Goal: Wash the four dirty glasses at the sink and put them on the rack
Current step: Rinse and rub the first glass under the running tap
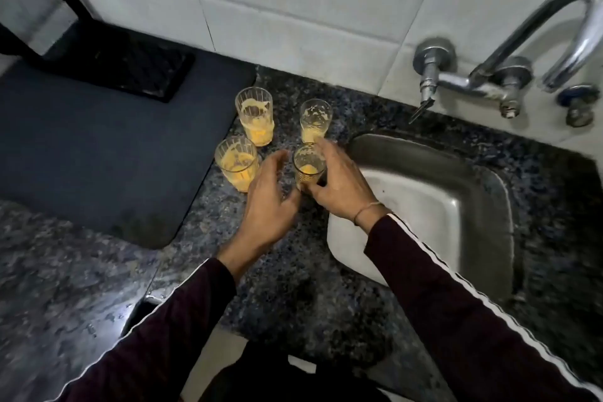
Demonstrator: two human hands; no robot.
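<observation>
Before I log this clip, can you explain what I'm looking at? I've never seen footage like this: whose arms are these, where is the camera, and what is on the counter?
There is no machine here. A person wears a camera on the head, so the single picture looks down at their own arms in dark sleeves.

On the speckled stone counter stand four glasses with yellow residue. The right hand curls round the nearest glass. The left hand is beside that glass, fingers loosely curled; whether it touches the glass is hard to tell.

The other three glasses stand untouched on the counter.

To the right is a steel sink with a wall tap above it; no water can be seen running. To the left lies a dark mat. No washing has begun.
</observation>
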